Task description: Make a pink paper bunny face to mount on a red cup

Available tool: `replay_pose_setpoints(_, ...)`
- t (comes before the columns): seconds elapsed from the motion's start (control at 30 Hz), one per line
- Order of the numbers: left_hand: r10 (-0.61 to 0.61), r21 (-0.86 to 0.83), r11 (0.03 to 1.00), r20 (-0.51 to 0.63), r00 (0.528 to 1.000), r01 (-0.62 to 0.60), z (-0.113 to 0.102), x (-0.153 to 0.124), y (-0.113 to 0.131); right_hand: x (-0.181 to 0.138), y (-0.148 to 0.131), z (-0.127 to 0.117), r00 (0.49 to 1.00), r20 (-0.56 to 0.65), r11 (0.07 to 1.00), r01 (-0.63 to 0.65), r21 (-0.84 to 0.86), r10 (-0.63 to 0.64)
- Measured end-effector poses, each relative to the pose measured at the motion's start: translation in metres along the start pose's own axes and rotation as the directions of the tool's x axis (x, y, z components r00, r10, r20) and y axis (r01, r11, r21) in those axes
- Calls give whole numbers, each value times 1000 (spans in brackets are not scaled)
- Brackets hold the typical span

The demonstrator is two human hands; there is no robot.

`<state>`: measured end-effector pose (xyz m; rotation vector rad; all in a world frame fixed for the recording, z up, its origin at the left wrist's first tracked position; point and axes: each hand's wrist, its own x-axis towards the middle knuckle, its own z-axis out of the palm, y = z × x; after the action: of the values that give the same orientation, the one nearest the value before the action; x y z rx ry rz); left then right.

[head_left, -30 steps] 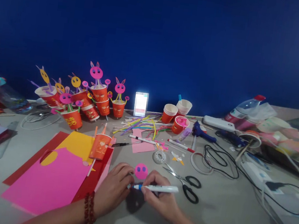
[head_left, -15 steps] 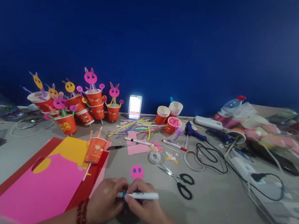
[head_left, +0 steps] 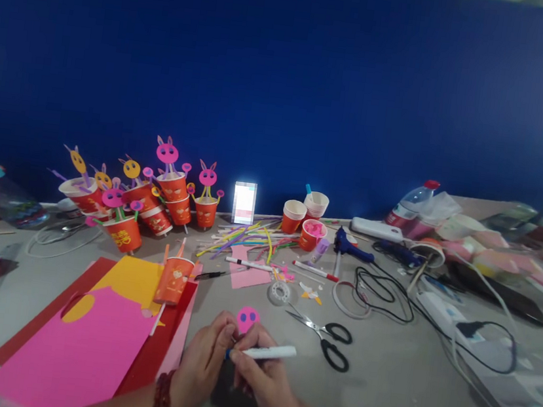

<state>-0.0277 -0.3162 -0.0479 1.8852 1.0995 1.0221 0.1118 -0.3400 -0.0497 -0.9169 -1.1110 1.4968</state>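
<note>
A white marker (head_left: pixel 277 352) with a blue tip end is gripped by my right hand (head_left: pixel 263 375). It points left, towards my left hand (head_left: pixel 203 357). The fingers of my left hand are pinched together beside the marker's blue end; what they hold is hidden. Just beyond both hands lies a pink paper disc (head_left: pixel 248 317) with two purple-blue eye spots, its lower edge close to my fingers. Black-handled scissors (head_left: pixel 322 332) lie open to the right of my right hand.
Pink paper (head_left: pixel 80 351) covers yellow and red sheets at left. On it rests a red paper cup (head_left: pixel 174 281) with straws. Several decorated cups (head_left: pixel 172 188) stand behind. A tape roll (head_left: pixel 280 292), pipe cleaners (head_left: pixel 248 233), a glue gun (head_left: pixel 353 245) and a power strip (head_left: pixel 446 311) lie further off.
My left hand has turned more upright, its thumb and fingers now closed beside the marker's end. The marker has tilted slightly, its rear end raised. The view has shifted a little.
</note>
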Motion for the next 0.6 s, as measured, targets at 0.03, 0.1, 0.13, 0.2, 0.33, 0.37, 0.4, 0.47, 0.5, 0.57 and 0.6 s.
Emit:
replay_pose_setpoints(0.03,4,30,1000,8,1000,-5,2,3,0,2,-1,-2,1000,-4,1000,13,-27,-13)
replay_pose_setpoints(0.1,29,131,991,95,995,-41,1,14,2,8,-7,-9,999,22,993,44,-107,-42)
replay_pose_setpoints(0.13,46,196,978,158,986,-77,-3,22,3,12,-13,-15,997,43,984,70,-165,-64)
replay_pose_setpoints(0.2,84,373,912,244,966,-173,-14,43,7,20,-27,-33,984,92,926,172,-337,-150)
replay_pose_setpoints(0.33,87,810,561,148,985,-171,-43,78,2,32,-61,-97,862,231,482,454,-750,-452)
replay_pose_setpoints(0.37,79,845,510,137,987,-158,-48,82,-3,32,-67,-115,847,269,390,464,-796,-458)
replay_pose_setpoints(0.4,67,867,476,129,989,-145,-51,85,-8,33,-72,-133,850,284,316,445,-838,-444)
replay_pose_setpoints(0.47,42,902,410,126,991,-132,-54,87,-20,33,-76,-162,874,335,166,411,-896,-352)
replay_pose_setpoints(0.5,31,915,382,124,992,-126,-53,87,-25,34,-77,-174,880,365,86,407,-909,-304)
replay_pose_setpoints(0.57,16,934,337,118,993,-117,-50,87,-32,36,-75,-191,894,413,-34,414,-910,-174)
replay_pose_setpoints(0.6,12,941,320,116,993,-114,-49,87,-33,37,-74,-197,896,428,-82,421,-903,-121)
